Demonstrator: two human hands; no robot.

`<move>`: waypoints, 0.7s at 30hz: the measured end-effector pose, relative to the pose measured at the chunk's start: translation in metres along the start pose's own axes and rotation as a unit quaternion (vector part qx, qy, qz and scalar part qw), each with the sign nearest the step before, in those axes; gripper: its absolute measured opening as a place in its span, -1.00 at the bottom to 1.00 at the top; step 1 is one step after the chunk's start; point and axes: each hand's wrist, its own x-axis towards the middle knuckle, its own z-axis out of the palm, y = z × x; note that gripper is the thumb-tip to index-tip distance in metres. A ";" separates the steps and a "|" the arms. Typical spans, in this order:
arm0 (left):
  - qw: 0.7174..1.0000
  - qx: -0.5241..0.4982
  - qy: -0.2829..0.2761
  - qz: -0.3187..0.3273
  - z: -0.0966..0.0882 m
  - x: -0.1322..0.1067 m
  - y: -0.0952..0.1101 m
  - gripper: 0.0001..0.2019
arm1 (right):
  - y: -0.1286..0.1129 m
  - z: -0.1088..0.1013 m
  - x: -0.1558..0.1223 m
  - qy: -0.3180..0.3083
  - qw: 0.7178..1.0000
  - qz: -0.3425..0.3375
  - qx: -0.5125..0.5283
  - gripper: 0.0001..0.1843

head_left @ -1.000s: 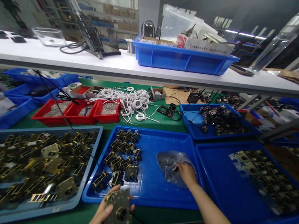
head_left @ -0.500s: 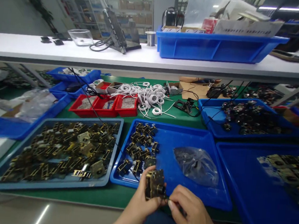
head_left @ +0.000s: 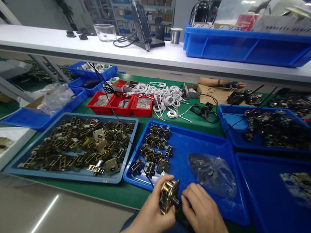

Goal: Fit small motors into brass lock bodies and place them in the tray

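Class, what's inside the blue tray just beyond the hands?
The tray holds metal assemblies at left and, at right, a clear bag with indistinct dark contents. Its floor beneath them is covered.

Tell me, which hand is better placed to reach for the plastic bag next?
Probably the right hand: it is nearer the plastic bag, while the left hand holds a metal assembly.

The metal assembly (head_left: pixel 168 196) is a boxy frame of brass-coloured posts and dark parts, backed by a flat plate turned nearly edge-on; a round black boss juts rightward from it, and it is held at the near rim of the middle blue tray (head_left: pixel 181 144)
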 end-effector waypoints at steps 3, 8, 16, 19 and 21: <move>0.998 -0.064 0.001 -0.029 0.001 0.000 0.001 -0.40 | 0.006 0.001 0.002 -0.054 0.996 0.041 0.059 -0.73; 0.994 -0.099 -0.014 -0.052 0.000 0.000 -0.002 -0.40 | 0.005 -0.001 -0.002 -0.152 0.913 0.191 0.327 -0.84; 0.995 0.003 -0.074 -0.070 -0.010 0.010 -0.044 -0.20 | 0.027 0.061 -0.022 -0.076 0.812 0.354 0.458 -0.62; 0.995 0.019 -0.047 -0.091 -0.030 0.008 -0.066 -0.27 | 0.057 0.088 -0.017 -0.071 0.805 0.399 0.434 -0.59; 0.994 0.028 -0.009 -0.101 -0.047 0.003 -0.078 -0.39 | 0.076 0.106 -0.009 -0.077 0.803 0.424 0.410 -0.62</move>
